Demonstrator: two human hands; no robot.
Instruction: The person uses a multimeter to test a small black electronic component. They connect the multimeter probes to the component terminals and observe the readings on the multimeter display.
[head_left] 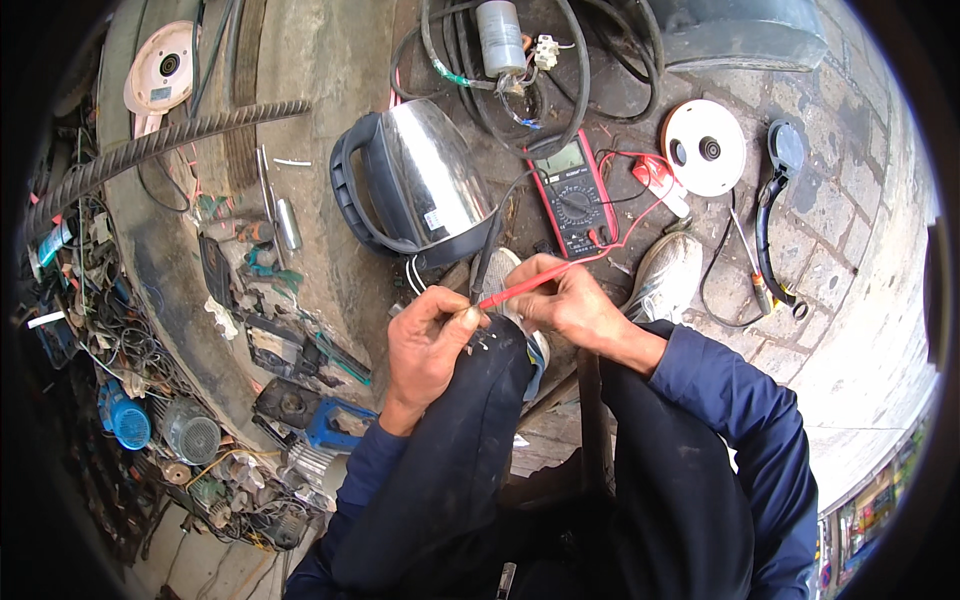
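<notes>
My left hand [430, 345] is closed in a pinch over my knee, with the black test probe [487, 262] running down into its fingertips. Any small part also held there is hidden. Opposite it, my right hand [578, 308] is closed around the red test probe [520, 288], whose tip end points at the left fingertips. Both leads run to a red-cased multimeter [575, 200] lying on the ground ahead. Left of the meter lies a steel electric kettle [432, 170] on its side, its dark handle facing left. Two white wires [413, 275] stick out near its lower end.
A white round kettle base [703, 148], a screwdriver [745, 245] and a black handle piece [775, 210] lie right. Coiled black cable with a grey cylinder [500, 38] is at the top. Rebar [170, 140] crosses the left, above heaped scrap parts [210, 470].
</notes>
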